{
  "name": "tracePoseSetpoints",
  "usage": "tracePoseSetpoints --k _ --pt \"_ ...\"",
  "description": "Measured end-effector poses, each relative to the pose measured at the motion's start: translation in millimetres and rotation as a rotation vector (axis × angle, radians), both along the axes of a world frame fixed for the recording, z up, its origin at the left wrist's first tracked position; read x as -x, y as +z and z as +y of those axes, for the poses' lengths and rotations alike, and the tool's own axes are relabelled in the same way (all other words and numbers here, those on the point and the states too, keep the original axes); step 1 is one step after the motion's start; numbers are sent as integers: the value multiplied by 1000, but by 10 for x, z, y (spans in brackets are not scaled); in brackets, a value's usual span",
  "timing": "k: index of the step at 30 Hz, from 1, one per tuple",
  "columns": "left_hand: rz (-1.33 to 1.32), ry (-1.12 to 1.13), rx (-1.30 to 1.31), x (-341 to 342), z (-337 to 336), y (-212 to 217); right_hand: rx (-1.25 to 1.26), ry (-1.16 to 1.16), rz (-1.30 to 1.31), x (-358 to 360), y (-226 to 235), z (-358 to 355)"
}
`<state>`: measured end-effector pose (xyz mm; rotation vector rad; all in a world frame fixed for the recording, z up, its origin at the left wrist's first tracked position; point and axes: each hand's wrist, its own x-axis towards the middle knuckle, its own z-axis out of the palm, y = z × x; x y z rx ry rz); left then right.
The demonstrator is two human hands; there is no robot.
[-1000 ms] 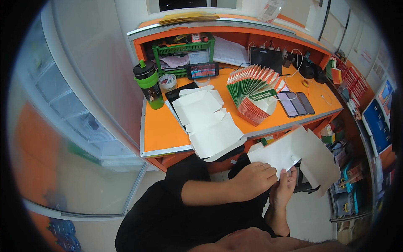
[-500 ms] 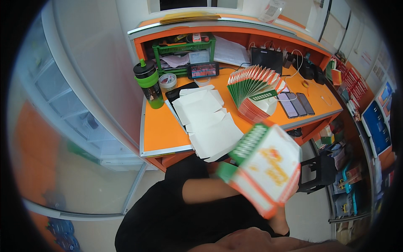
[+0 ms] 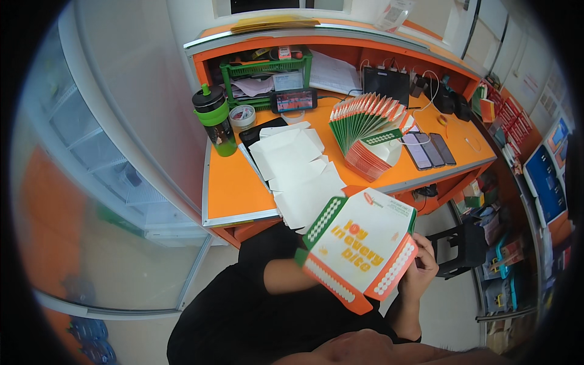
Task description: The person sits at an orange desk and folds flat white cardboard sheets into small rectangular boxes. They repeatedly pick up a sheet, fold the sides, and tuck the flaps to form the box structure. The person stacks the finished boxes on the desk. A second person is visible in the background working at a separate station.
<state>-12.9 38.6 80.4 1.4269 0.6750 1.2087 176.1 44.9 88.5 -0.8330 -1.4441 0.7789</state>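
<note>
In front of my body, above my lap, is a partly folded food carton with a white printed face and orange and green scalloped flaps. My right hand is closed on its right orange flap, thumb and fingers pinching the edge. My left forearm reaches under the carton from the left, and the carton hides that hand and its fingers. On the desk just beyond lie unprinted white cartons, opened out flat and overlapping. To their right stands a fanned stack of nested green and orange cartons.
The orange desk also bears a green-and-black tumbler, a tape roll, a propped phone, a green basket and several phones. A black stool stands at right; a glass door is at left.
The carton has turned and flattened out, its printed face now sharp rather than blurred. My right hand has come into view at the carton's right flap.
</note>
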Motion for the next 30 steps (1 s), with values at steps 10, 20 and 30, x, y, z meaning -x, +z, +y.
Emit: tracePoseSetpoints --k 10,20,30 --pt "-79 17 5 -12 18 -15 285 214 288 -61 -16 1" --pt "-132 71 -32 -88 63 -3 297 287 349 -41 -23 12" --pt "-183 114 -57 -85 72 -27 294 261 304 -66 -116 60"
